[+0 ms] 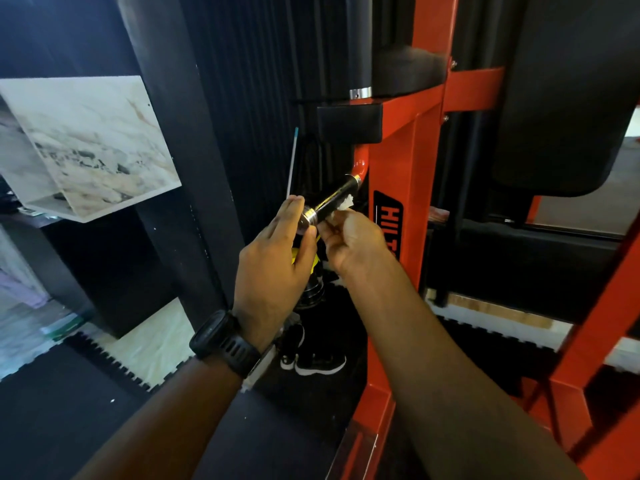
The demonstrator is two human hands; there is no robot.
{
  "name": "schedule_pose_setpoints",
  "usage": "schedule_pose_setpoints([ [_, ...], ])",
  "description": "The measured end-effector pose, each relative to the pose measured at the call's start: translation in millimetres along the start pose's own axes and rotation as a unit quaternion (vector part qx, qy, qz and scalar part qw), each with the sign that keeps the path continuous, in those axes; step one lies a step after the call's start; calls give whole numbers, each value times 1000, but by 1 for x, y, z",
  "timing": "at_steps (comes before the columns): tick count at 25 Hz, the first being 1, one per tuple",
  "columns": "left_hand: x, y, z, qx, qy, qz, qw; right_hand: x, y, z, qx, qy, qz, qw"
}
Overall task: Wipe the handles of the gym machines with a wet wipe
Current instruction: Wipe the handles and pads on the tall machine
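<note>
A short black cylindrical handle (334, 199) with a chrome end cap was seen projecting from the orange steel machine frame (398, 161), slanted down toward the camera. The left grip (277, 251) was held open, its fingers (291, 209) straight and laid against the chrome cap, with nothing clasped. The right grip (349, 237) was closed narrowly: a crumpled white wet wipe (344, 203) was pinched in it and pressed against the handle's right side, near the middle of the black sleeve. A black wristwatch (225, 341) was worn on the left wrist. A pair of black shoes with white soles (318, 362) was seen on the dark floor below, and a marble-patterned panel (93, 140) well off to the left.
</note>
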State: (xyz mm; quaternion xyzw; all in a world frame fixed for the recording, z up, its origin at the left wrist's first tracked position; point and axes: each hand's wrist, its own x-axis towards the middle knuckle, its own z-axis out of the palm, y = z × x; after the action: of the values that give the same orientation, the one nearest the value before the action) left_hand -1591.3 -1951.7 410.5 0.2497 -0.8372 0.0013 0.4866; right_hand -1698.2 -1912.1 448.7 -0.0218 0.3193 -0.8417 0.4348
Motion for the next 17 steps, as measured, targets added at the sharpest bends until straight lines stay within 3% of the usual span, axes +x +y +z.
schedule_pose_setpoints([
  [7, -1, 0, 2, 9, 7, -9, 1000, -4, 5, -10, 0, -37, 15, 999],
  [11, -1, -3, 3, 3, -3, -4, 1000, -19, 11, -18, -34, -105, 72, 991],
  [17, -3, -3, 3, 17, -7, -3, 1000, -3, 2, -8, 39, -15, 23, 999],
])
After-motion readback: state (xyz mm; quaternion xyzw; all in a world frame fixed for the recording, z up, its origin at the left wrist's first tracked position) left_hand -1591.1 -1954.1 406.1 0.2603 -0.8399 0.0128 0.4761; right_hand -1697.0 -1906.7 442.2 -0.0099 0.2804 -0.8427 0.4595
